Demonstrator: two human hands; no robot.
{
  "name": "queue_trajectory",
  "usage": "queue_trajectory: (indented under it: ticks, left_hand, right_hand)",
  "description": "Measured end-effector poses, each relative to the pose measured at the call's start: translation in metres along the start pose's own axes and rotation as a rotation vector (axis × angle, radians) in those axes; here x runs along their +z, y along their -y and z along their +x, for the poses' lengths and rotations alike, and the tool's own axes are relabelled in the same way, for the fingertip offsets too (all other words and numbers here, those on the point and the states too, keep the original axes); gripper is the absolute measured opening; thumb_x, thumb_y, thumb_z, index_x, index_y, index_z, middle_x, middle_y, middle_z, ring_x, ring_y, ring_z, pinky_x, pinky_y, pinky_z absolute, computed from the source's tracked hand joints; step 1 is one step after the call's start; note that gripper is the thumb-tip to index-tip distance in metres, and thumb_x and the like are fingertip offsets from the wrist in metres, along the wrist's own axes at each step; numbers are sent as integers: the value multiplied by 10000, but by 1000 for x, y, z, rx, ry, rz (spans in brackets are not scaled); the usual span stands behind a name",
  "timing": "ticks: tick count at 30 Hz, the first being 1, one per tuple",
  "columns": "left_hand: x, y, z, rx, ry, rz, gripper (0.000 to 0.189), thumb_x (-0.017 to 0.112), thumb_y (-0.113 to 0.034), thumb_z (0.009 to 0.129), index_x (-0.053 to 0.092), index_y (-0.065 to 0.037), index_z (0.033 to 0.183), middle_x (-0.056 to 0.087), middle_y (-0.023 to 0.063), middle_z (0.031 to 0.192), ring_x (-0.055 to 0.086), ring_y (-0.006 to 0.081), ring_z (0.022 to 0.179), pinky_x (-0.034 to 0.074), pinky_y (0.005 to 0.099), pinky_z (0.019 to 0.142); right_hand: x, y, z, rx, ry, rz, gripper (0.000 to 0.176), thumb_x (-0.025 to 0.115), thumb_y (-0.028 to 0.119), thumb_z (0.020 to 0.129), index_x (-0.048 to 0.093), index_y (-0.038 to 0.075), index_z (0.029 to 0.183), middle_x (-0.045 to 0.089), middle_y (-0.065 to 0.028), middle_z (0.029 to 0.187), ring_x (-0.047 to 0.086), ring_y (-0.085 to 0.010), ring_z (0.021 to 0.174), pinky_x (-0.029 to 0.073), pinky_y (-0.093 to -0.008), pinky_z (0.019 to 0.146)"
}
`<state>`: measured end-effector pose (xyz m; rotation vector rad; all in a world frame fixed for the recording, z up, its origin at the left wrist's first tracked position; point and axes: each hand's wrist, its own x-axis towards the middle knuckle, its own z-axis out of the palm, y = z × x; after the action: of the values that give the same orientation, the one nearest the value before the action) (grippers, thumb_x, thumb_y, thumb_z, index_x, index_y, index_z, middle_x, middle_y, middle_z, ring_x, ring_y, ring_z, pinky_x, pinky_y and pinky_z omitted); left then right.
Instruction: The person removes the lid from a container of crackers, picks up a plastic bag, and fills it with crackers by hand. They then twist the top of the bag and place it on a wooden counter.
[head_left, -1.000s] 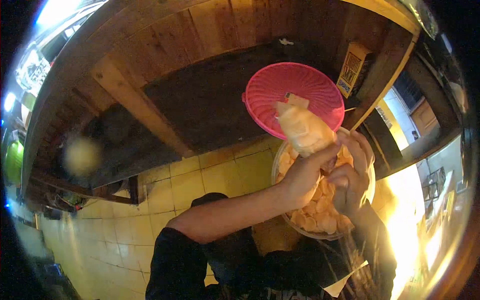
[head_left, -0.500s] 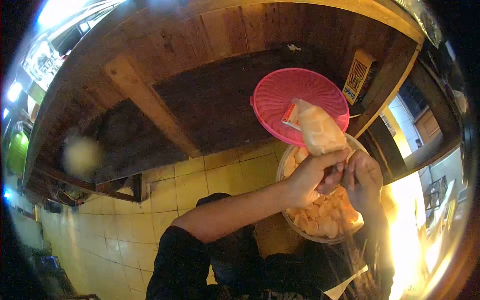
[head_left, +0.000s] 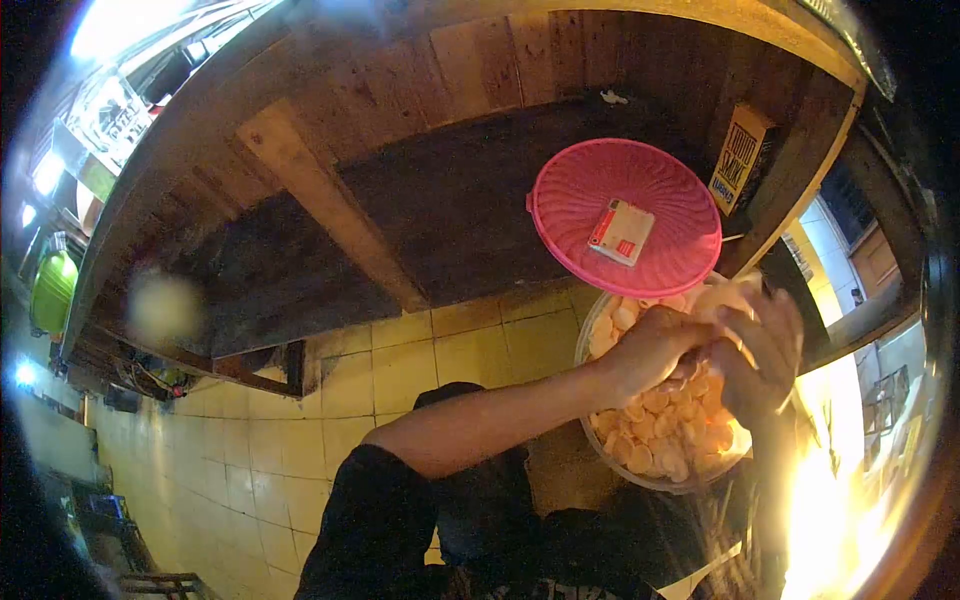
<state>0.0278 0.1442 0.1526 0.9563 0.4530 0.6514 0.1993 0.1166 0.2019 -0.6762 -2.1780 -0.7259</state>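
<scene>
A clear round tub [head_left: 590,425] holds many pale orange round chips [head_left: 655,435]. Over the tub, my left hand [head_left: 655,350] is closed around the gathered end of a plastic bag of chips [head_left: 718,298]. Most of the bag is hidden behind my hands and blurred. Beside it, my right hand [head_left: 760,350] is close to the bag's end, its fingers smeared by motion; its grip cannot be made out. Past the tub lies a round pink lid [head_left: 570,195] with a small white and red packet [head_left: 622,232] on top.
A yellow box labelled Liquid Smoke [head_left: 740,158] stands on the dark wooden shelf [head_left: 450,200], right of the lid. A wooden bar [head_left: 330,205] crosses that shelf. Yellow floor tiles [head_left: 470,355] show below. Bright glare fills the lower right. A green object [head_left: 53,290] is at far left.
The bag, which stood up above my hands over the lid, has swung down and right behind them, uncovering the packet. My right hand has moved and blurs. The whole view has shifted slightly.
</scene>
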Motion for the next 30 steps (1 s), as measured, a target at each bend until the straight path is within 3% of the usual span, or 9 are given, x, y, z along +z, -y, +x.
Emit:
queue_trajectory:
  ticks: [1,5,7,11,13,19,22,28,30]
  left_hand:
    - [-2,2,1,25,10,170,285,461,-260,988,532,-56,802,498,22,623,437,116,467,348,252,421]
    - [-4,-3,-4,105,-83,533,300,401,-232,988,522,-39,794,487,22,618,461,127,515,375,278,478]
    - [-1,-6,-9,161,-167,742,317,388,-232,953,562,22,880,573,161,654,603,298,635,466,420,639]
    - [6,-16,-14,221,-224,883,317,385,-236,954,566,19,910,609,225,731,629,374,715,477,459,667]
    - [3,-13,-13,327,-241,1036,306,392,-232,955,568,16,920,620,247,771,634,395,764,483,480,685]
    - [-2,-28,-18,376,-124,1491,233,478,-197,921,554,18,878,613,240,778,631,381,750,481,480,675]
    - [-6,-24,-17,541,-127,1391,140,529,-113,873,557,8,939,558,197,725,584,402,719,467,471,661]
    - [-2,-31,-18,733,-144,1204,134,653,-123,820,591,-5,831,597,149,780,595,316,674,459,414,610]
    - [5,-37,-22,623,-170,1168,138,684,-120,803,602,-10,822,587,120,759,573,256,639,440,377,578]
  right_hand:
    - [6,-1,-4,46,55,190,61,652,138,719,607,107,747,681,-87,960,649,-316,962,464,-413,889]
    - [15,2,-7,180,151,298,77,656,100,727,595,97,774,686,-93,949,657,-280,942,463,-409,839]
    - [11,8,-4,351,174,307,106,656,55,725,589,102,792,695,-76,937,660,-237,929,451,-393,762]
    - [13,12,-4,452,123,294,132,660,29,717,599,117,795,696,-35,889,659,-200,895,422,-379,743]
    - [9,15,-3,502,249,253,140,653,20,730,610,131,803,685,-14,833,653,-188,848,410,-370,793]
    - [8,16,-3,515,266,295,115,649,38,750,618,131,811,654,-26,756,634,-218,755,407,-439,869]
    - [10,17,-8,606,194,386,98,646,38,752,620,111,812,638,-37,726,629,-240,733,395,-462,934]
    - [8,6,-5,578,111,438,85,662,37,771,654,79,845,650,-69,743,622,-255,754,466,-387,789]
    - [6,5,-4,542,74,438,87,671,37,772,663,75,850,655,-73,749,618,-248,754,472,-369,757]
